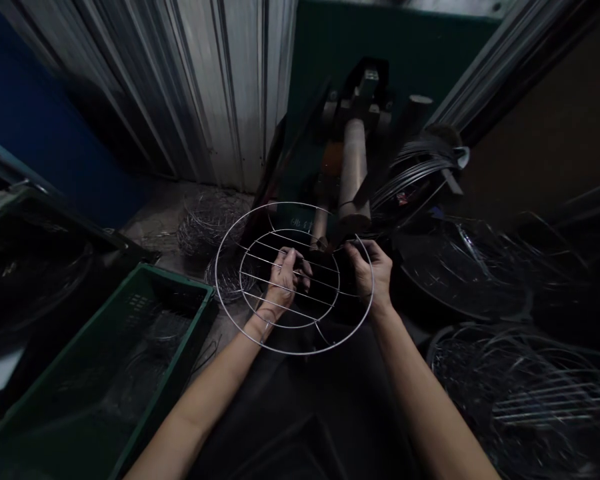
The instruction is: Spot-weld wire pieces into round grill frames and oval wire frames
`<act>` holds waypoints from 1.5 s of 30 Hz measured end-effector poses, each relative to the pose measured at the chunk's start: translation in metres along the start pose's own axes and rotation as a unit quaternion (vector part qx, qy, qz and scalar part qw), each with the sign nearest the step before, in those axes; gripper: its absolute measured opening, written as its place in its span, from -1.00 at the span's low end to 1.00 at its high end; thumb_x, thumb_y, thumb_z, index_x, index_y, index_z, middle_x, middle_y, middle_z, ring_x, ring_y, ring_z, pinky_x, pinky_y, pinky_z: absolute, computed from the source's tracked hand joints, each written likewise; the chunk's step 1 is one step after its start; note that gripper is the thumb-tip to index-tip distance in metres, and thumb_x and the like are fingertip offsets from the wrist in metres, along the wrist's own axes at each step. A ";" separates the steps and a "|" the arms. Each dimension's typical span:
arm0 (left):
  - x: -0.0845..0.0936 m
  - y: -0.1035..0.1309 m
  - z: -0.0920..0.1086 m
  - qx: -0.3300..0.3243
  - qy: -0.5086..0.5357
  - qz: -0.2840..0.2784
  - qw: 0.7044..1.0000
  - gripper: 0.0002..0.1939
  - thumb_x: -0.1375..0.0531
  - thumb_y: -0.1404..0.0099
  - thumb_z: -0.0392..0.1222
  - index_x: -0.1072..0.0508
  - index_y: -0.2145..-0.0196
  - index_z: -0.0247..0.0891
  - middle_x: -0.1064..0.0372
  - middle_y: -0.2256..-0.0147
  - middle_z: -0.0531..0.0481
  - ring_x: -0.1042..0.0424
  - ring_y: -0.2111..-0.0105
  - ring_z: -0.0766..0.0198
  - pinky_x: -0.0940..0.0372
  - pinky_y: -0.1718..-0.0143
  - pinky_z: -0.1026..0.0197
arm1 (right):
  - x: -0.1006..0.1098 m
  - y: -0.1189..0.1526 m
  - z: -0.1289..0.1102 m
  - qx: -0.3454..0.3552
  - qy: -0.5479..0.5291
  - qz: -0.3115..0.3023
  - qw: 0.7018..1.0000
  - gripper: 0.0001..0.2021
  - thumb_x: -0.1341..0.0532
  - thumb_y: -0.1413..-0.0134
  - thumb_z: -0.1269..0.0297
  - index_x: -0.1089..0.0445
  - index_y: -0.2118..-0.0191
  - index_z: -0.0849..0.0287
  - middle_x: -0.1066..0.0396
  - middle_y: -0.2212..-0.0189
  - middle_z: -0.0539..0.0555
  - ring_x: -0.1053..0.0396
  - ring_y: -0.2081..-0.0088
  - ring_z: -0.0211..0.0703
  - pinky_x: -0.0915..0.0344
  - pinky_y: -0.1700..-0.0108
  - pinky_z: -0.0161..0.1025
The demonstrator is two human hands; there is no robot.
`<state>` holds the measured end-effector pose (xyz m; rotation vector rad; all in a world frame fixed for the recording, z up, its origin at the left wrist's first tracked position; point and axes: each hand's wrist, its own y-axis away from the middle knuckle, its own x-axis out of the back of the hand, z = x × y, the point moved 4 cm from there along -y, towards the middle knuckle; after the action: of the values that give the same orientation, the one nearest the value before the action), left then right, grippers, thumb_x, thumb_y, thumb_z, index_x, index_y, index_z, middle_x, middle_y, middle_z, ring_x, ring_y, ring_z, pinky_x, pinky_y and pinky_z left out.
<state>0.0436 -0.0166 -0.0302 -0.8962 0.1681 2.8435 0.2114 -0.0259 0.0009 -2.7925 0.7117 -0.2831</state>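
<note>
A round wire rack (pixel 290 327), with two concentric rings joined by short spokes and parallel rods across the inner one, is held nearly level in front of me. My left hand (pixel 286 277) is closed around the rods near the middle of the rack. My right hand (pixel 373 270) is behind the outer ring on the right, its thumb and fingers pinched on what looks like a short wire by the inner ring. Just beyond the rack is a machine with a thick metal cylinder (pixel 355 167) and a thinner lower rod (pixel 321 227); the rack's far side lies close to its tip.
A green plastic crate (pixel 150 270) stands at lower left, with tangled wire (pixel 207 230) on the floor beyond it. Bundled wire (pixel 420 160) hangs right of the machine. Containers of wire pieces (pixel 520 387) fill the right side. A corrugated metal wall (pixel 200 80) rises behind.
</note>
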 end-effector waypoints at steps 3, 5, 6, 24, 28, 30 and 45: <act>0.000 0.001 0.001 -0.011 -0.011 0.005 1.000 -0.66 -0.13 -0.18 0.11 -0.18 0.37 -0.22 -0.32 0.61 0.15 -0.24 0.76 0.44 -0.12 0.78 0.44 | 0.001 -0.001 0.003 -0.011 -0.023 -0.015 1.000 -0.75 -0.30 0.11 0.11 -0.43 0.34 0.17 -0.44 0.41 0.00 -0.36 0.38 -0.25 -0.30 0.29 -0.27; -0.002 0.002 0.001 -0.017 -0.013 0.011 1.000 -0.65 -0.15 -0.16 0.11 -0.17 0.37 -0.22 -0.32 0.61 0.15 -0.24 0.76 0.45 -0.13 0.77 0.44 | 0.006 0.002 0.004 -0.011 -0.037 -0.021 0.999 -0.71 -0.30 0.11 0.10 -0.43 0.27 0.16 -0.45 0.34 0.02 -0.36 0.34 -0.24 -0.31 0.28 -0.26; -0.003 0.003 0.001 -0.018 -0.012 0.015 1.000 -0.65 -0.15 -0.16 0.11 -0.18 0.37 -0.22 -0.32 0.61 0.15 -0.23 0.76 0.45 -0.13 0.77 0.44 | 0.010 0.004 0.004 -0.014 -0.038 -0.021 0.999 -0.68 -0.31 0.11 0.10 -0.42 0.23 0.15 -0.45 0.30 0.03 -0.36 0.32 -0.23 -0.31 0.27 -0.26; -0.014 0.024 -0.004 -0.052 -0.037 -0.003 0.998 -0.65 -0.07 -0.23 0.14 -0.11 0.34 -0.18 -0.30 0.57 0.19 -0.28 0.72 0.45 -0.18 0.70 0.41 | 0.127 0.148 0.069 -0.017 0.436 0.001 0.900 -0.59 -0.10 -0.06 0.04 -0.40 0.09 0.22 -0.39 0.13 0.24 -0.28 0.10 0.06 -0.20 0.06 0.03; -0.010 0.033 0.000 -0.061 -0.052 -0.002 0.997 -0.65 -0.08 -0.23 0.16 -0.12 0.34 -0.18 -0.30 0.56 0.19 -0.29 0.70 0.44 -0.22 0.67 0.39 | 0.123 0.167 0.096 0.020 0.536 -0.031 0.844 -0.63 -0.04 -0.12 0.11 -0.38 0.06 0.19 -0.33 0.04 0.23 -0.19 0.01 0.10 -0.13 0.03 0.04; -0.009 0.037 0.002 -0.065 -0.056 -0.005 0.996 -0.66 -0.08 -0.23 0.15 -0.12 0.33 -0.18 -0.31 0.56 0.18 -0.29 0.70 0.43 -0.23 0.68 0.38 | 0.123 0.166 0.101 0.029 0.544 -0.026 0.838 -0.63 -0.02 -0.12 0.12 -0.39 0.07 0.19 -0.35 0.06 0.22 -0.19 0.03 0.08 -0.13 0.04 0.01; -0.003 0.047 0.004 -0.048 -0.056 0.024 0.997 -0.68 -0.10 -0.23 0.10 -0.16 0.36 -0.19 -0.31 0.58 0.17 -0.28 0.71 0.43 -0.18 0.69 0.39 | 0.125 0.161 0.109 0.021 0.543 -0.016 0.840 -0.66 -0.04 -0.11 0.11 -0.45 0.16 0.18 -0.35 0.04 0.19 -0.18 0.04 0.09 -0.09 0.06 0.01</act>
<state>0.0351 -0.0627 -0.0227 -0.7570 0.0417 2.9586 0.2748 -0.2043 -0.1324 -2.3793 0.8035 -1.9228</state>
